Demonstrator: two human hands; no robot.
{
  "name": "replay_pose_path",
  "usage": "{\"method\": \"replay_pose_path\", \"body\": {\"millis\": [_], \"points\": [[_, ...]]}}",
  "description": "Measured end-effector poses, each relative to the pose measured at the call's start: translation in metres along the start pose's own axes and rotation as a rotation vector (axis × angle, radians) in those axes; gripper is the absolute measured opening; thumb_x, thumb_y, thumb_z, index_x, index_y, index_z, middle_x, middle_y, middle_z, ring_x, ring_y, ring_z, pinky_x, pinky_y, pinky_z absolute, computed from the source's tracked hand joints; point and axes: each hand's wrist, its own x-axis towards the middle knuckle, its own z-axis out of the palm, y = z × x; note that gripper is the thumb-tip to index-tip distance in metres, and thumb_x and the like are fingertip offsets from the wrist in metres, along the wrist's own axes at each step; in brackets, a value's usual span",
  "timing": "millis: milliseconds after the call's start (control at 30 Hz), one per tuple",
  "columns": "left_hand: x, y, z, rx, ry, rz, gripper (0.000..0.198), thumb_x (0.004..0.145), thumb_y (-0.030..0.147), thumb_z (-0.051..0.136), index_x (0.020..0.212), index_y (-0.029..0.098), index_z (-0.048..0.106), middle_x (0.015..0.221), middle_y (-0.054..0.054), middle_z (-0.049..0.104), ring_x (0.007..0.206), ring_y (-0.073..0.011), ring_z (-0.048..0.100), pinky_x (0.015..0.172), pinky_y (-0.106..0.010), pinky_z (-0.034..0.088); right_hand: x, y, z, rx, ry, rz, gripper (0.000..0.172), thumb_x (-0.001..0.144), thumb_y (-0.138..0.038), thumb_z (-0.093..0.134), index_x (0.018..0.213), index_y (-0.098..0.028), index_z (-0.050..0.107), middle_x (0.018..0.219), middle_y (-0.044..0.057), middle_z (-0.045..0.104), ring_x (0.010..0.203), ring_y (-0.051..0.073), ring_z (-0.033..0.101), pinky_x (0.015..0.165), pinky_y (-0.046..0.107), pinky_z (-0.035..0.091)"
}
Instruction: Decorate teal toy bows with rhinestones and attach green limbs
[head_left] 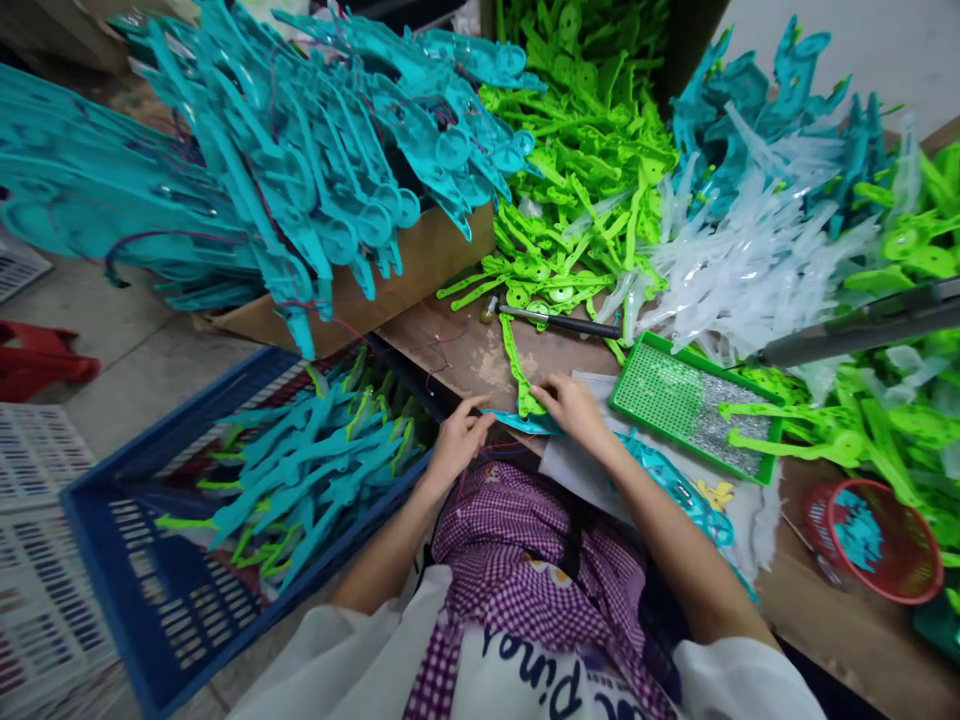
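Filling a blue crate [169, 558], well left of the green tray [656, 388], are blue parts [322, 440]. Nearer the tray, the left hand [457, 440] curls at one end of a blue strip [507, 421]; whether it pinches, I can't tell. A green piece [514, 357] overlaps that strip; the right hand [576, 410], fingers bent, touches it, grip unclear. Right of the tray stands a red basket [905, 535].

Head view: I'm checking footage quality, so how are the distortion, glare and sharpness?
Head view: wide-angle stretching toward the edges, clear in the blue crate; head view: small highlights on the teal parts, no severe glare; head view: left hand and right hand readable, though slightly soft; head view: translucent pieces pale, outlines running together.
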Motion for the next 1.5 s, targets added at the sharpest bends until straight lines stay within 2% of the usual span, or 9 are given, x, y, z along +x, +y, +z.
{"method": "replay_pose_path", "body": {"millis": [133, 333, 467, 567, 733, 833, 1200, 1367, 1500], "points": [[0.009, 0.0, 0.009, -0.15, -0.101, -0.045, 0.044, 0.082, 0.055, 0.056, 0.096, 0.014, 0.064, 0.047, 0.008, 0.044, 0.037, -0.0072, 0.036, 0.04, -0.02, 0.027, -0.012, -0.009, 0.002, -0.091, 0.032, 0.024, 0.029, 0.095, -0.042, 0.045, 0.088, -0.02, 0.063, 0.094, 0.007, 0.069, 0.087, 0.02, 0.06, 0.071, 0.03, 0.031], [-0.003, 0.005, 0.007, -0.155, -0.217, -0.031, 0.042, 0.082, 0.051, 0.058, 0.096, 0.012, 0.066, 0.048, 0.008, 0.044, 0.04, -0.0057, 0.036, 0.043, -0.019, 0.026, -0.027, -0.003, -0.002, -0.112, 0.019, 0.022, 0.032, 0.096, -0.042, 0.042, 0.084, -0.019, 0.06, 0.09, 0.004, 0.068, 0.088, 0.02, 0.059, 0.071, 0.031, 0.024], [0.001, 0.013, 0.004, -0.135, -0.254, -0.011, 0.042, 0.081, 0.05, 0.059, 0.094, 0.011, 0.068, 0.046, 0.008, 0.043, 0.04, -0.0058, 0.035, 0.043, -0.02, 0.025, -0.023, -0.003, -0.004, -0.181, 0.002, -0.103, 0.032, 0.097, -0.041, 0.041, 0.085, -0.019, 0.062, 0.089, 0.005, 0.068, 0.089, 0.02, 0.058, 0.074, 0.033, 0.021], [0.004, 0.017, 0.005, -0.141, -0.262, 0.003, 0.041, 0.081, 0.049, 0.059, 0.094, 0.011, 0.067, 0.045, 0.008, 0.042, 0.04, -0.0057, 0.034, 0.044, -0.02, 0.024, -0.022, -0.006, -0.003, -0.17, -0.007, -0.151, 0.031, 0.097, -0.039, 0.041, 0.084, -0.019, 0.062, 0.087, 0.004, 0.068, 0.087, 0.019, 0.057, 0.075, 0.033, 0.02], [-0.001, 0.015, 0.007, -0.112, -0.279, 0.032, 0.038, 0.084, 0.046, 0.058, 0.093, 0.011, 0.067, 0.047, 0.007, 0.044, 0.042, -0.006, 0.036, 0.045, -0.019, 0.026, -0.034, -0.003, 0.0, -0.121, 0.079, 0.003, 0.033, 0.096, -0.041, 0.042, 0.081, -0.019, 0.061, 0.085, 0.003, 0.067, 0.086, 0.019, 0.057, 0.074, 0.032, 0.019], [-0.005, 0.008, 0.008, -0.129, -0.297, 0.02, 0.039, 0.084, 0.048, 0.059, 0.095, 0.011, 0.067, 0.047, 0.008, 0.043, 0.042, -0.0059, 0.035, 0.045, -0.019, 0.026, -0.04, -0.002, 0.005, -0.097, 0.094, 0.031, 0.034, 0.097, -0.042, 0.041, 0.08, -0.019, 0.06, 0.085, 0.004, 0.067, 0.088, 0.02, 0.057, 0.074, 0.032, 0.019], [-0.008, -0.002, 0.01, -0.109, -0.287, 0.035, 0.038, 0.087, 0.048, 0.057, 0.098, 0.012, 0.066, 0.049, 0.007, 0.045, 0.043, -0.006, 0.037, 0.045, -0.019, 0.029, -0.029, 0.002, 0.005, 0.05, -0.023, -0.033, 0.03, 0.096, -0.039, 0.042, 0.082, -0.019, 0.06, 0.089, 0.003, 0.069, 0.087, 0.018, 0.058, 0.073, 0.032, 0.021], [-0.01, -0.002, 0.012, -0.093, -0.266, 0.041, 0.039, 0.087, 0.047, 0.056, 0.099, 0.012, 0.066, 0.049, 0.007, 0.045, 0.042, -0.006, 0.037, 0.045, -0.019, 0.029, -0.042, -0.003, 0.011, -0.112, 0.139, 0.086, 0.034, 0.097, -0.04, 0.038, 0.081, -0.019, 0.059, 0.087, 0.005, 0.068, 0.089, 0.02, 0.056, 0.074, 0.034, 0.019], [-0.01, -0.004, 0.014, -0.113, -0.249, 0.035, 0.039, 0.086, 0.048, 0.056, 0.099, 0.012, 0.066, 0.049, 0.007, 0.045, 0.042, -0.0061, 0.037, 0.045, -0.019, 0.029, -0.045, -0.007, 0.012, -0.145, 0.144, 0.106, 0.037, 0.098, -0.042, 0.035, 0.082, -0.019, 0.059, 0.086, 0.005, 0.068, 0.089, 0.02, 0.056, 0.075, 0.035, 0.018]]}}
